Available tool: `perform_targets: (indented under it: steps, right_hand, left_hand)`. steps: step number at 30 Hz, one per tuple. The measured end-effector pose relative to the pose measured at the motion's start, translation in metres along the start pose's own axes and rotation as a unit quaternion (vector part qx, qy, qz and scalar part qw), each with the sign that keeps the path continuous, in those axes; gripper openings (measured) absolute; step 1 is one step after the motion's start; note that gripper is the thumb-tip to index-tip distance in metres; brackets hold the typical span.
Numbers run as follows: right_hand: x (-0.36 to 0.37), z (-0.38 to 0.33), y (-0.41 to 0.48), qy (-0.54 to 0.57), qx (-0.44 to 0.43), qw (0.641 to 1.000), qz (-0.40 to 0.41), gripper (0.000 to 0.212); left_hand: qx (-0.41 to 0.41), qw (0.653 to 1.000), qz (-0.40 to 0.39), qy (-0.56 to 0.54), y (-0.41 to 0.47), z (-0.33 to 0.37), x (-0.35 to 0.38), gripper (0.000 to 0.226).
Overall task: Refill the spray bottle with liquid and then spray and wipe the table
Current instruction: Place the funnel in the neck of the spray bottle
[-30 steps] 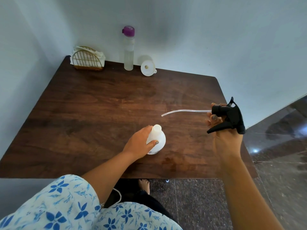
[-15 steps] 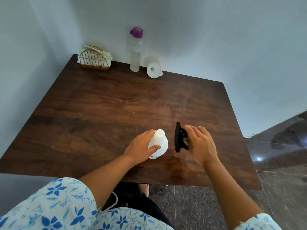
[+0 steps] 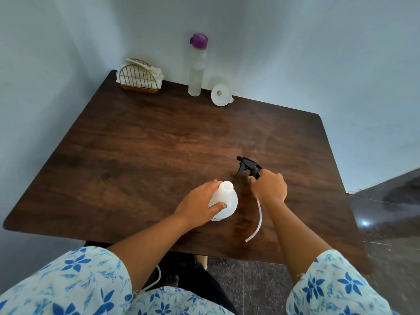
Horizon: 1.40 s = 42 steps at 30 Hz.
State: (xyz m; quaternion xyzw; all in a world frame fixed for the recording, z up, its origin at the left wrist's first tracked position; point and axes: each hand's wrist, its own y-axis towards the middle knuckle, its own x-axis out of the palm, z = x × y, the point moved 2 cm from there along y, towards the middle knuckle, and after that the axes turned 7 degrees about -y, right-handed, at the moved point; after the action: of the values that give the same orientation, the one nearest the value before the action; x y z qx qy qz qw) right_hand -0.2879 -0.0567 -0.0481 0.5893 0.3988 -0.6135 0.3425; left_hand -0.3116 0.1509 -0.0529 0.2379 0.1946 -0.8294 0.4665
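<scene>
Pale blue-grey walls (image 3: 318, 53) meet in a corner behind the scene; a dark polished stone floor (image 3: 391, 223) shows at the right and below the near edge; the dark brown wood-grain table (image 3: 159, 144) fills that corner, its top matte with a faint warm sheen near the middle. A person in blue-flowered white sleeves (image 3: 68, 285) leans over the near edge. The left hand (image 3: 200, 204) is wrapped around the shoulder of the white spray bottle (image 3: 225, 201), which stands upright and uncapped near the front edge, thumb pressed on its side. The right hand (image 3: 269, 186), just right of the bottle, is closed around the base of the black trigger sprayer head (image 3: 247, 168), whose nozzle points away to the left over the table; whether it touches the wood cannot be told. A tall clear bottle with a purple cap (image 3: 196, 67) stands at the back against the wall; left of it sits a gold wire napkin holder (image 3: 138, 79) with white napkins; right of it lies a white funnel (image 3: 221, 95); the sprayer's clear dip tube (image 3: 259, 221) curves from under the right hand toward the front edge.
</scene>
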Motion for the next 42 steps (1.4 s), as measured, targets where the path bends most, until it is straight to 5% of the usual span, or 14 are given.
perform_targets:
  steps: [13,19,22,27,36,42]
  right_hand:
    - [0.024,-0.003,0.004,0.064,0.108,0.991,-0.054,0.034]
    - [0.014,-0.001,0.001,0.065,0.148,0.987,-0.019,0.061]
    - [0.003,-0.006,0.007,0.062,0.113,0.991,0.029,0.069]
    - [-0.018,-0.031,0.04,0.056,0.033,0.997,0.039,0.077]
    - [-0.036,-0.085,0.134,0.072,-0.109,0.991,-0.018,0.079]
    - [-0.026,-0.118,0.218,0.066,-0.17,0.982,-0.046,0.072]
  left_hand:
    - [0.016,1.0,0.006,-0.012,0.001,-0.004,0.002,0.061]
    - [0.002,0.997,-0.074,-0.028,0.001,-0.001,-0.008,0.077]
    - [0.035,0.987,-0.151,-0.049,0.0,-0.002,-0.02,0.103]
    - [0.029,0.985,-0.165,-0.036,0.029,-0.005,-0.05,0.098]
    - [-0.008,0.999,0.046,-0.003,0.155,-0.014,-0.098,0.068]
    - [-0.079,0.99,0.082,0.082,0.236,-0.056,-0.082,0.057]
